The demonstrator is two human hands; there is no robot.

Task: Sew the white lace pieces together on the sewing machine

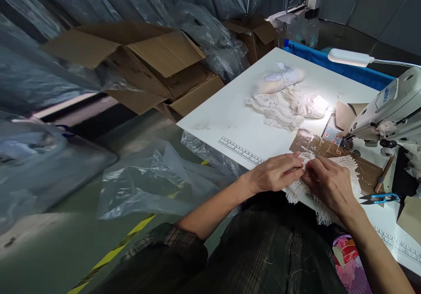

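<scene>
Both of my hands meet at the front edge of the white sewing table, pinching a piece of white lace. My left hand has its fingers closed on the lace from the left. From the right, my right hand grips it with bent fingers close to the left fingertips. Frayed lace hangs below the hands over the table edge. Just beyond them stands the sewing machine, its needle area lit by a lamp. More lace lies in a heap farther back, beside a tied fabric roll.
Blue thread snips lie right of my right hand, near a brown pencil-like stick. Brown taped sheet covers the table by the needle. Cardboard boxes and clear plastic bags sit on the left floor. A bin of scraps stands below.
</scene>
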